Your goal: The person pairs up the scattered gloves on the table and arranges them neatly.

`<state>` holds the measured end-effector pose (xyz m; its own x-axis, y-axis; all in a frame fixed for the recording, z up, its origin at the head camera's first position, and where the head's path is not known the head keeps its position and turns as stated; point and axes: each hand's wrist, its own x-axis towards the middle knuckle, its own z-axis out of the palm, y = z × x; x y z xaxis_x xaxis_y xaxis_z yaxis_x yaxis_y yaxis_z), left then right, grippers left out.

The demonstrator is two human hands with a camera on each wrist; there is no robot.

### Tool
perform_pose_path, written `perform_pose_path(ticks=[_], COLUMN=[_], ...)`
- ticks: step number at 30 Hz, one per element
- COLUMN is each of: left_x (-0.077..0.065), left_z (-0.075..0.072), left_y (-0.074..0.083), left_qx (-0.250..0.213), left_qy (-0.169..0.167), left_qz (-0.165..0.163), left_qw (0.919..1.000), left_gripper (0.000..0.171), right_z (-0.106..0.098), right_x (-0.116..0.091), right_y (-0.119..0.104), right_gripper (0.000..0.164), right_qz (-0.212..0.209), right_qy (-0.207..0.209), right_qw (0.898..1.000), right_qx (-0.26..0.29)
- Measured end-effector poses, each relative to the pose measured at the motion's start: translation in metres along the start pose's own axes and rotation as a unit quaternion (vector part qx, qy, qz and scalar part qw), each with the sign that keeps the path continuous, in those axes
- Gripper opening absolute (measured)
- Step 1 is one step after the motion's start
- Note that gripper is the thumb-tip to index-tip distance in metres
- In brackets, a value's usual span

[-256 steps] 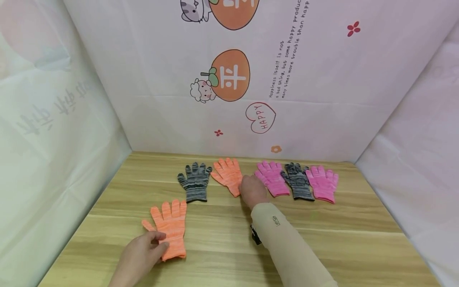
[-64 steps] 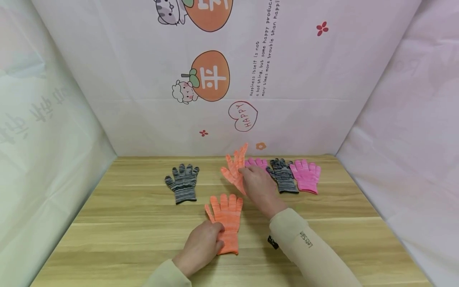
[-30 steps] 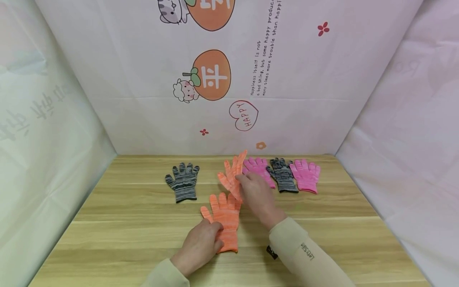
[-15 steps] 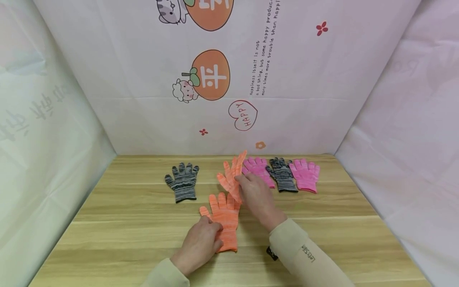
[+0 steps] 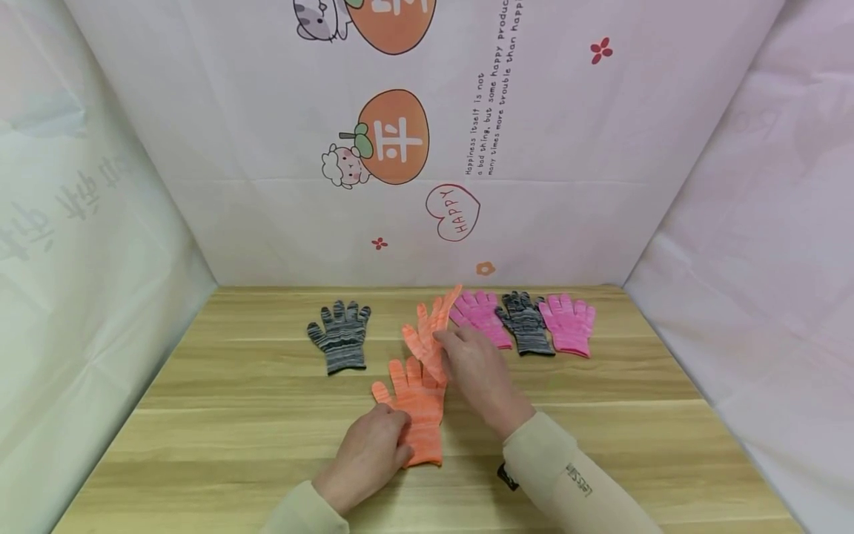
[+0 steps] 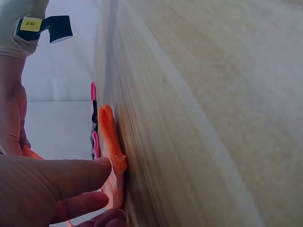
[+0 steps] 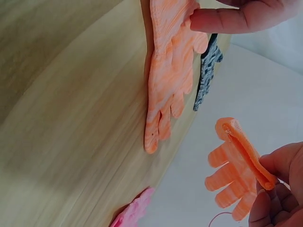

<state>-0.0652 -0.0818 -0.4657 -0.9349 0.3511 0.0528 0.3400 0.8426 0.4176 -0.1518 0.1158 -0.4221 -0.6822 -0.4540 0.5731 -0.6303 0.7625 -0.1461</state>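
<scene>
My left hand (image 5: 371,450) is at the left edge of an orange knit glove (image 5: 423,423) lying flat on the wooden table, thumb and fingertips pinching its side near the palm. In the left wrist view the thumb (image 6: 87,176) reaches the glove's cuff end (image 6: 118,163). My right hand (image 5: 477,371) pinches a second orange glove (image 5: 427,341) by its cuff. That glove is raised, fingers pointing up and away, and overlaps the fingertips of the flat one in the head view. The right wrist view shows its folded cuff opening (image 7: 248,156) between thumb and fingers.
A grey-black striped glove (image 5: 343,337) lies at the back left. At the back right lie a pink glove (image 5: 483,315), another grey-black glove (image 5: 527,322) and a second pink glove (image 5: 568,325), side by side. White printed cloth walls (image 5: 300,237) enclose the table (image 5: 233,430).
Since the oldest frame, the left hand's orange glove has shifted right to mid-table, and the right hand has lifted the other orange glove. Lately the lifted glove has come slightly down towards the flat one.
</scene>
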Motion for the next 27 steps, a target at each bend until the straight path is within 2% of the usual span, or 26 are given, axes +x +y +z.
perform_pose_path(ticks=[4, 12, 23, 27], left_x=[-0.002, -0.005, -0.008, -0.009], left_z=[0.000, -0.002, -0.006, -0.007], left_y=[0.000, -0.002, -0.005, -0.006], left_qx=[-0.002, -0.005, -0.007, -0.001], left_qy=[0.009, 0.009, 0.013, 0.014], left_qz=[-0.003, 0.003, -0.007, -0.004], left_qw=[1.0000, 0.9999, 0.9999, 0.9999], left_gripper=[0.030, 0.031, 0.017, 0.015], right_z=[-0.001, -0.002, -0.002, -0.002], right_x=[-0.002, -0.008, -0.008, -0.009], right_y=[-0.005, -0.017, -0.028, -0.033], right_gripper=[0.028, 0.029, 0.028, 0.028], right_qz=[0.002, -0.006, -0.037, -0.042], right_qy=[-0.008, 0.004, 0.041, 0.036], right_qw=[1.000, 1.000, 0.998, 0.998], right_qx=[0.002, 0.011, 0.005, 0.006])
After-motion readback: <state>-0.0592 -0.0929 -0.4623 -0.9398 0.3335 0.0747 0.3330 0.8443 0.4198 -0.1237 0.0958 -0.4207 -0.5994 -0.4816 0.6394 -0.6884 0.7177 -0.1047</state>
